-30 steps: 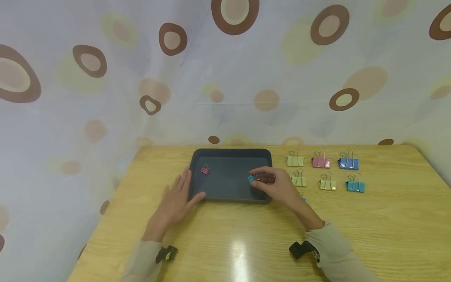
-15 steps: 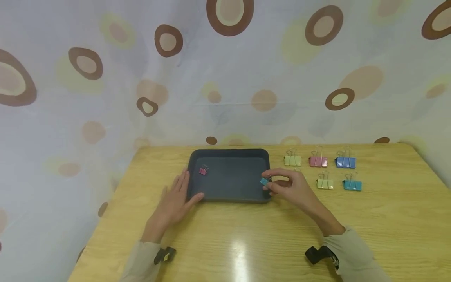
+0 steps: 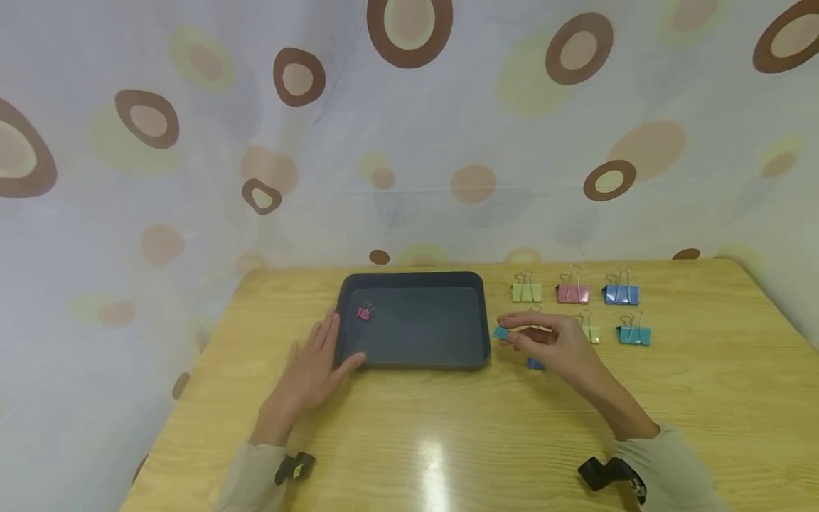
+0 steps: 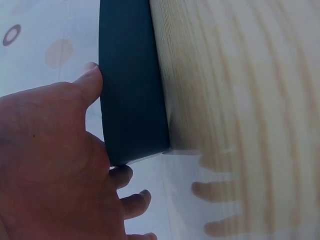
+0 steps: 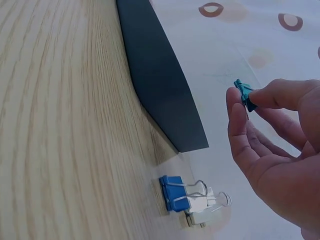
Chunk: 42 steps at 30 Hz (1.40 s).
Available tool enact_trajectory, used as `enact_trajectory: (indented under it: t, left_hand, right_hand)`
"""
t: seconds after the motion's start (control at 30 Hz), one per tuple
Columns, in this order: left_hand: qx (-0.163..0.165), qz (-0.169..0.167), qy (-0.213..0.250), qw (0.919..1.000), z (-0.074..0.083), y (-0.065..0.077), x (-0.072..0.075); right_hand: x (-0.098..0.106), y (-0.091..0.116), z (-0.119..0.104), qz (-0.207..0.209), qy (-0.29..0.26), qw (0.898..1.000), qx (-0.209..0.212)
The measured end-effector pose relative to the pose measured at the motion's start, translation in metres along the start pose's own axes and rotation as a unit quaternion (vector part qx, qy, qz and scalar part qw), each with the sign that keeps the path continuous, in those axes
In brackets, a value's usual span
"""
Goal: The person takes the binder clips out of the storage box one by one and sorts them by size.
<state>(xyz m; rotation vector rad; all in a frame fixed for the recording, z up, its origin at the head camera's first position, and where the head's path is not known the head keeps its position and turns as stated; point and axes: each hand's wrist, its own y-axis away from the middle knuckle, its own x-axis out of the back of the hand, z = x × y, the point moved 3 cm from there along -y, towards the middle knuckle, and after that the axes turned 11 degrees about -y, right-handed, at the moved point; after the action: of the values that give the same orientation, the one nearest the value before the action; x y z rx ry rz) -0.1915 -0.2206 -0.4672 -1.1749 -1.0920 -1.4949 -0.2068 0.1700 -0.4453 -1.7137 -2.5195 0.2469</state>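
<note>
My right hand (image 3: 559, 345) pinches a small teal binder clip (image 3: 501, 333) between thumb and fingertips, just beyond the right edge of a dark tray (image 3: 416, 364). In the right wrist view the teal clip (image 5: 245, 95) is held up above the table. My left hand (image 3: 313, 370) lies at the tray's left side, fingers straight along the rim and thumb on the front left corner. A small pink binder clip (image 3: 365, 312) sits inside the tray at the left. Under the right hand a small blue binder clip (image 3: 535, 363) is partly covered.
Larger binder clips stand in rows right of the tray: light green (image 3: 526, 292), pink (image 3: 572, 294) and blue (image 3: 621, 294) at the back. Nearer are a teal clip (image 3: 634, 336) and a light green one (image 3: 593, 333) partly hidden. A patterned wall covering (image 3: 409, 142) rises behind the table.
My right hand has carried the teal binder clip rightward, from over the tray to outside its right edge. The left hand stays at the tray's left side.
</note>
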Motion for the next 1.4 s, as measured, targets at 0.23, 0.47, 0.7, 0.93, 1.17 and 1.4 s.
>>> enact_trajectory:
  t: [0.23,0.47,0.7,0.93,1.17,1.4]
  left_hand:
    - [-0.001,0.000,0.000,1.0000,-0.002,0.000,0.000]
    - [0.000,0.003,-0.003,1.0000,-0.004,0.002,-0.001]
    - [-0.003,0.001,-0.003,1.0000,-0.002,-0.001,0.000]
    - [-0.003,0.001,-0.003,1.0000,-0.002,-0.004,0.003]
    - [0.000,-0.002,-0.005,1.0000,-0.002,-0.003,0.004]
    - [-0.004,-0.001,-0.001,1.0000,0.000,-0.004,0.004]
  right_hand:
    - [0.009,0.011,-0.004,0.007,0.027,0.999,-0.032]
    - [0.022,0.022,-0.008,0.037,0.060,0.997,-0.031]
    - [0.043,0.035,-0.008,0.057,0.090,0.993,-0.055]
    - [0.064,0.044,-0.001,0.085,0.158,0.982,-0.066]
    - [0.078,0.050,0.008,0.087,0.231,0.964,-0.099]
    - [0.093,0.057,0.011,0.081,0.285,0.947,-0.126]
